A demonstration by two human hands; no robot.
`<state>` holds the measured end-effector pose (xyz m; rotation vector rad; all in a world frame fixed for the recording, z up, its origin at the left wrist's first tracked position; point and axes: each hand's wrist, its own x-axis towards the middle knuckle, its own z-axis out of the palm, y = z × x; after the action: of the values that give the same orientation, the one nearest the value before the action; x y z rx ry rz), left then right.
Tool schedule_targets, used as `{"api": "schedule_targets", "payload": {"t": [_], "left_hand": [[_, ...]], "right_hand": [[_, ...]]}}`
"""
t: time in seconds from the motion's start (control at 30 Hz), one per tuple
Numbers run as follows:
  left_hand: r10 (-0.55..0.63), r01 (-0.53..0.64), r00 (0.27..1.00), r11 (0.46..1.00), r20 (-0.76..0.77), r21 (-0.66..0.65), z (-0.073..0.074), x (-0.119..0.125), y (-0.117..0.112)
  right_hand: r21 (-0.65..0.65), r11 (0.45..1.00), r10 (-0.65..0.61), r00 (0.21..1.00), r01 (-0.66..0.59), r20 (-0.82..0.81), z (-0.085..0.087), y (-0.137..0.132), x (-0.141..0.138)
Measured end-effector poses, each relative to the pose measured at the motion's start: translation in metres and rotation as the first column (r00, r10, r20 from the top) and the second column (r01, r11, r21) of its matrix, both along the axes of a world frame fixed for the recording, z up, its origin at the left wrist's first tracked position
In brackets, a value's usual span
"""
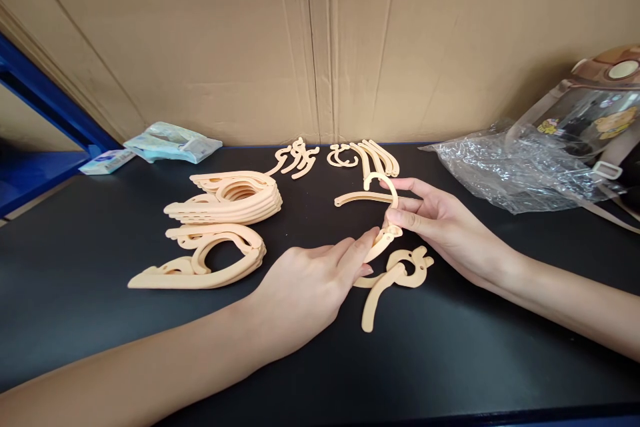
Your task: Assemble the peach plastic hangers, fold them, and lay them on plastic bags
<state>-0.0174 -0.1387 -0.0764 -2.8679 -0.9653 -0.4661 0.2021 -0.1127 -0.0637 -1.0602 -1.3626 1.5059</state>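
My right hand (445, 217) pinches the curved hook (395, 195) of a beige plastic folding hanger between thumb and fingers. Just below, the fingers of my left hand (313, 283) close on an arm piece (380, 245) at the hook's base. A long curved arm (357, 198) reaches left from behind my right fingers; whether it joins the held hanger, I cannot tell. Under my hands on the black table lies an eared ring piece (420, 273) with a curved arm (371, 303) across it. Folded hangers (235, 210) are stacked left of my hands, with more (200, 278) in front.
Small hook pieces (300, 159), curved parts (343, 157) and long arms (385, 159) lie along the back. Tissue packs (173, 142) sit back left by a blue frame (55, 107). Clear plastic wrap (515, 167) and a transparent bottle (595, 113) stand right. Cardboard (225, 33) walls the back.
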Motion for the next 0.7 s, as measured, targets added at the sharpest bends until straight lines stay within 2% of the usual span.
{"api": "schedule_targets", "payload": {"t": [0.27,0.4,0.53,0.63,0.7], "left_hand": [[0.043,-0.046,0.997,0.998,-0.068,-0.045,0.002,0.000,-0.001],[0.047,-0.048,0.998,0.999,-0.050,-0.022,0.000,0.000,0.000],[0.084,-0.084,0.996,0.994,-0.003,-0.066,0.002,0.002,-0.003],[0.156,-0.146,0.985,0.981,0.069,-0.129,0.011,0.003,-0.005],[0.226,-0.192,0.967,0.948,0.114,-0.255,0.018,0.002,-0.006]], "right_hand": [[0.105,0.993,-0.059,0.990,0.046,0.126,0.004,-0.003,-0.004],[0.110,0.993,-0.062,0.984,0.044,0.167,0.005,-0.002,-0.004],[0.128,0.992,-0.031,0.983,0.008,0.181,0.007,-0.002,-0.004],[0.247,0.969,-0.059,0.962,-0.010,0.268,0.008,0.000,0.000],[0.349,0.937,-0.098,0.940,-0.024,0.328,0.008,0.002,0.004]]}}
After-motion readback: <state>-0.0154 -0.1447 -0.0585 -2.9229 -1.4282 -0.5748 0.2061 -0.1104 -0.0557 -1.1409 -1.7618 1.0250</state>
